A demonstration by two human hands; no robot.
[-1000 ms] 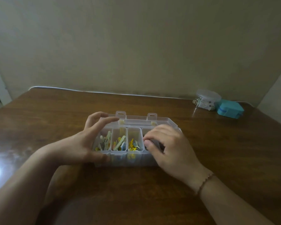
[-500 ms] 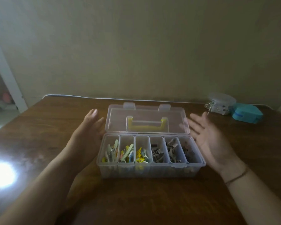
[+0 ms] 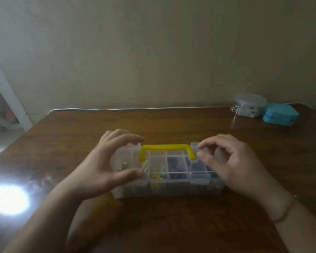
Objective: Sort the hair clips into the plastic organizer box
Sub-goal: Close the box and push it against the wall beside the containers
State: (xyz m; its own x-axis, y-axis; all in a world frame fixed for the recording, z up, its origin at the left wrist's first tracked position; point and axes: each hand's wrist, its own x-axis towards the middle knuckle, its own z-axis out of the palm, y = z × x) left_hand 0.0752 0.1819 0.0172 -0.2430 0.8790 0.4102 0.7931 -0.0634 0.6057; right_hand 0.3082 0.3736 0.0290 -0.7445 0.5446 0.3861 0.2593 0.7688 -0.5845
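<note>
The plastic organizer box (image 3: 167,177) sits on the brown wooden counter (image 3: 171,225), squarely in front of the person, and its clear lid (image 3: 177,162) is down over the compartments, with the yellow handle (image 3: 167,149) lying along the far edge of the lid. Through the lid, the hair clips (image 3: 156,172) show as pale, yellow and dark shapes spread among the dividers; they are too blurred to say how cleanly each kind is kept apart. No loose clips can be seen on the counter around the box, so the sorting itself looks finished, and what is left seems to be only fastening the lid. The left hand (image 3: 106,165) grips the left end of the box, thumb on the near edge and fingers curled over the far edge by the handle's left foot. The right hand (image 3: 228,165) is at the right end of the box, fingers bent over the lid with a fingertip near the far right corner; motion blur makes it unclear whether it grips the lid or merely hovers above it. Whether the front latches are snapped closed cannot be told. Well beyond the box, to its far right by the wall, stand a round clear container (image 3: 249,107) and a teal case (image 3: 280,115), touching or nearly so. To the left of the box a bright glare (image 3: 8,199) lies on the counter.
</note>
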